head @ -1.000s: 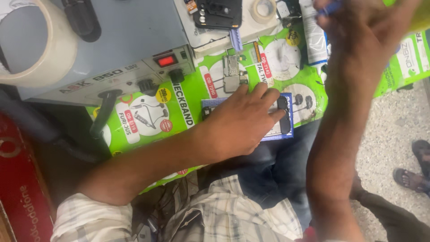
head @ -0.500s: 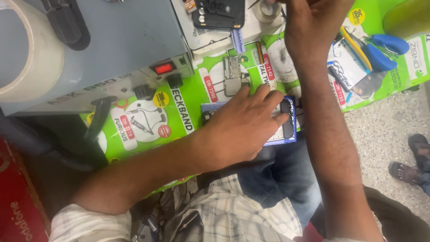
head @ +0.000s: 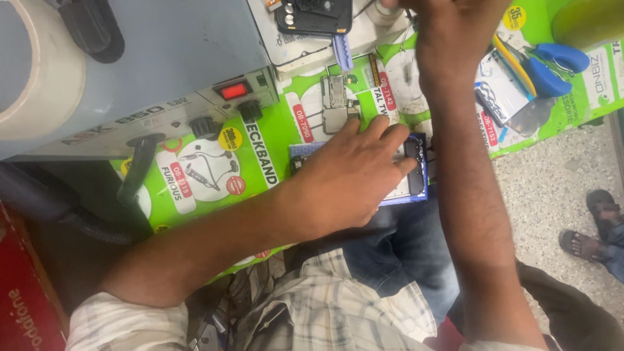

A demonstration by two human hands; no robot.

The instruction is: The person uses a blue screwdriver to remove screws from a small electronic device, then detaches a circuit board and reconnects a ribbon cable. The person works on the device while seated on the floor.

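Since the earlier frame the right hand point(head: 455, 39) has reached farther away, up to the far edge of the view near the white tray point(head: 292, 52), while the left hand point(head: 354, 172) has stayed pressed where it was.

That left hand lies flat, fingers spread and straight, on an opened phone point(head: 409, 182) with a blue frame. Only the phone's right end and near edge show: a pale inner surface, a dark camera block at the right end, and a blue rim. It rests on the near edge of the green printed sheet point(head: 273, 156), just above the person's jeans-clad lap. So the left hand grips nothing; it holds the phone down by its palm and fingers.

What the right hand's fingers are doing I cannot tell, as they are cut off at the far edge.

Just beyond the left fingertips sits a small bare circuit board point(head: 338, 104). Farther off, a dark phone back cover point(head: 315, 14) lies on the tray. To the right are blue-handled pliers point(head: 549, 68). On the left stands a grey machine point(head: 162, 71) with a red switch, and a tape roll point(head: 39, 71).
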